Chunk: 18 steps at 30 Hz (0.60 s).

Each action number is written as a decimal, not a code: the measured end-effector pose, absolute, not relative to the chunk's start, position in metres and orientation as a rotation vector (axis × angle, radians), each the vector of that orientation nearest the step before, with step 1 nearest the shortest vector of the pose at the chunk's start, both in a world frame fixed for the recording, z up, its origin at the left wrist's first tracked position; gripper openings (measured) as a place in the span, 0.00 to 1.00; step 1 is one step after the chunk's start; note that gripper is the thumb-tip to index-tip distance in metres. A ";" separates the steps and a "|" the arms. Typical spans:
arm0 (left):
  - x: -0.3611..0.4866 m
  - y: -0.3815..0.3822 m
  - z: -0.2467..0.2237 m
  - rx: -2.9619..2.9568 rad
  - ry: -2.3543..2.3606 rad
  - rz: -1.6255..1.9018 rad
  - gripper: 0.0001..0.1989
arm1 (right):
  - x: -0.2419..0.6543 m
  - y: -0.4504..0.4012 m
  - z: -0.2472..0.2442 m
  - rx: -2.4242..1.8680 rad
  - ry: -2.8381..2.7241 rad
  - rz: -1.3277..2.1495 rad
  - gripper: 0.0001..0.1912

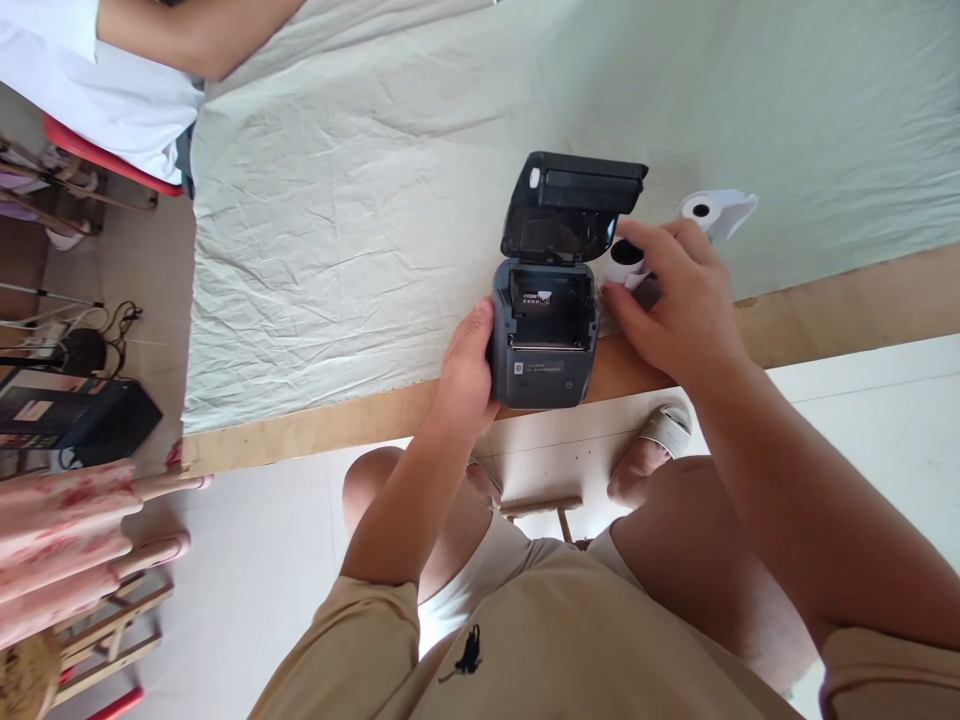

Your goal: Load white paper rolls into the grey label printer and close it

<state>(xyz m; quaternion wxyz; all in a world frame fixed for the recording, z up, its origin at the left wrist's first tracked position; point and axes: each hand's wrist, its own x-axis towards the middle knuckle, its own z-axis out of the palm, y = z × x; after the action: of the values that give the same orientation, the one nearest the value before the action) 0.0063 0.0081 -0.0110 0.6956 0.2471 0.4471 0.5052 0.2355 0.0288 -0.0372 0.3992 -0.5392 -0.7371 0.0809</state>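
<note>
A dark portable label printer (549,365) sits at the front edge of the cloth-covered table with its lid (574,190) flipped up. Its paper bay is exposed, and a small printed label shows inside. My left hand (466,375) grips the printer's left side. Just right of the bay, my right hand (679,295) has thumb and fingers closed around a small white paper roll (621,272) with a dark core. Behind that hand lies a second white paper roll (699,208), its loose end sticking out to the right.
A wrinkled pale green cloth (360,210) covers the table, leaving its wooden edge (315,425) bare. Another person's arm (180,35) rests at the far left corner. Left on the floor are a black box (112,420), cables and a wooden stool (112,640).
</note>
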 end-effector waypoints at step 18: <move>-0.001 0.005 -0.007 0.791 0.895 1.048 0.22 | 0.180 0.014 -0.006 -1.127 -1.747 0.029 0.11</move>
<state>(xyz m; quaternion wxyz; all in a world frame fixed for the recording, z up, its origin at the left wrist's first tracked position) -0.0009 0.0049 -0.0070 0.7006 0.3552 0.4019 0.4706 0.1800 0.0138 -0.0060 0.5067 -0.4672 -0.7244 0.0120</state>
